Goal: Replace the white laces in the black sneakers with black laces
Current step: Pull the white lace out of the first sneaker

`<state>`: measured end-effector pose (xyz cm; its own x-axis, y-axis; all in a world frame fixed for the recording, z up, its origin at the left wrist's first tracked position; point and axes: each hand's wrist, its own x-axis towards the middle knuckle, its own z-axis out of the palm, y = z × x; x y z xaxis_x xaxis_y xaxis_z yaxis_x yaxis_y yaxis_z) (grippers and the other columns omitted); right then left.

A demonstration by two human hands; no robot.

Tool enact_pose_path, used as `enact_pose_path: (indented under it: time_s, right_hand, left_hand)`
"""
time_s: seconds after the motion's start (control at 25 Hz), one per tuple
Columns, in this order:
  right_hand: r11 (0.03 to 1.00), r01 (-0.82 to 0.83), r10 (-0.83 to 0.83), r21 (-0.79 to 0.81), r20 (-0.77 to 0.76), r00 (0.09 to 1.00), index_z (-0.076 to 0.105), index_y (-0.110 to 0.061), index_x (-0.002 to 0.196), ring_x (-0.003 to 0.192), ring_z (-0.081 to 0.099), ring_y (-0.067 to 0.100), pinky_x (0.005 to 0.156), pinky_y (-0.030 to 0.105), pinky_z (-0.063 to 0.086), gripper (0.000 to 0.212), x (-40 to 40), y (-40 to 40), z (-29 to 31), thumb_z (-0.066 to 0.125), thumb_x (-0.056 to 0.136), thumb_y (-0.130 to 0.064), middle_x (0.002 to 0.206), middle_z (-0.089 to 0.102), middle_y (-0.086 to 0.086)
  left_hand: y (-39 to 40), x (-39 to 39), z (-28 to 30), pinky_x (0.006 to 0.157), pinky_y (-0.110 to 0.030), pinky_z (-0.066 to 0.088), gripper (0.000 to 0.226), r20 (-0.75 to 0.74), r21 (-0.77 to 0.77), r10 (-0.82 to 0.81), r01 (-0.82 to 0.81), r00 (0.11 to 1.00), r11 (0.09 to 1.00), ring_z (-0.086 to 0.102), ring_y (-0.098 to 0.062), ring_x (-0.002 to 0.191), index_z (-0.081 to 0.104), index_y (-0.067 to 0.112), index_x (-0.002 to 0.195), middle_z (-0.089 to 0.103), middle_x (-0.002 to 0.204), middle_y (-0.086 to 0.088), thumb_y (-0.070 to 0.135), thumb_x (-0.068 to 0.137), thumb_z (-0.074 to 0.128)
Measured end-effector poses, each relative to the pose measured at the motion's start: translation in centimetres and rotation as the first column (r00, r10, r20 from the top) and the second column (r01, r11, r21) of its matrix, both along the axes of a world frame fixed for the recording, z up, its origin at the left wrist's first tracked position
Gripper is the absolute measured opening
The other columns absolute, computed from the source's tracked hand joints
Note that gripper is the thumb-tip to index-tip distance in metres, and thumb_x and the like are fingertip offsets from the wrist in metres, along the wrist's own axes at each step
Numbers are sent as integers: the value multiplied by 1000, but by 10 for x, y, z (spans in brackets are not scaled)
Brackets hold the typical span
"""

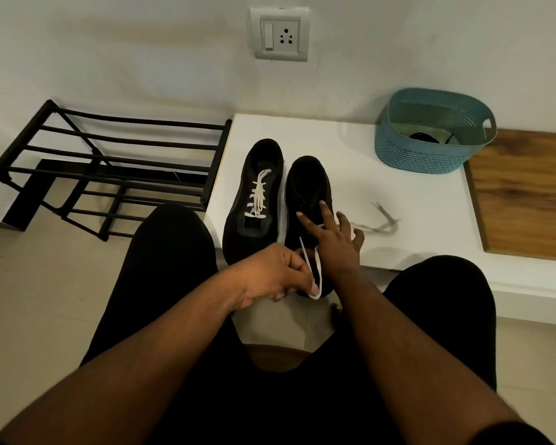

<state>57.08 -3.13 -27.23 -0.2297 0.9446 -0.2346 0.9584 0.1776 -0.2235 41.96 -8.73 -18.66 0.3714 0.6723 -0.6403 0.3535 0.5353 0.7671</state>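
Head view, nearest first: two bare forearms reach forward over knees in black cloth. On the left hand (272, 277) the grip is closed, fingers curled round a loop of white lace (313, 274) that runs up to the near end of the right-hand black sneaker (307, 200). Touching that sneaker's top is the right hand (337, 239), its grip open, fingers spread and straight, holding nothing. This sneaker shows no lacing on the part not hidden by the hand. Just to its left, touching or nearly so, stands the other black sneaker (254, 200), still threaded with white laces (258, 194). Both stand on the white tabletop (414, 203). To the right of the right-hand sneaker a loose pale lace (377, 221) lies flat on the tabletop. Farther back and to the sneaker's right sits a teal perforated basket (430, 149) with something dark inside, too dim to name. Left of the sneakers, off the tabletop, is a black metal shoe rack (109, 162). On the wall beyond is a switch-and-socket plate (280, 34).
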Motion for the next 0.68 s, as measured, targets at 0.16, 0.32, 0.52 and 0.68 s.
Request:
enact_pose_path:
  time_s: [0.16,0.32,0.52,0.68]
  right_hand:
    - [1000,9,-8,14,-2,1000,9,-56,145,146,7,32,110,60,16,76,-1,-2,-4,57,88,-44,162,-3,-3]
    - [1000,23,-23,14,-3,1000,9,-55,145,146,8,32,111,60,15,75,-2,-3,-2,54,91,-32,162,-3,-3]
    - [1000,15,-15,7,11,1000,6,-56,145,147,4,32,112,61,10,76,-1,-2,-2,55,91,-32,162,-6,-4]
    - [1000,6,-5,-21,36,999,4,-56,145,147,-1,33,111,63,8,79,0,1,-5,58,90,-42,162,-10,-5]
  left_hand:
    - [6,-10,-1,38,-20,28,38,-129,-18,52,-54,990,998,45,-12,43,72,7,88,61,65,-3,44,84,71]
    - [43,11,-42,48,-28,50,29,-390,312,377,-264,840,913,59,-17,51,62,14,77,64,69,-4,39,91,64]
    - [56,28,-70,52,-27,43,26,-530,387,337,-132,779,913,62,-23,66,57,14,68,60,69,-5,26,89,66]
    - [42,22,-30,64,-27,50,19,-428,319,78,71,900,945,64,-13,68,64,13,67,64,69,1,17,85,72]
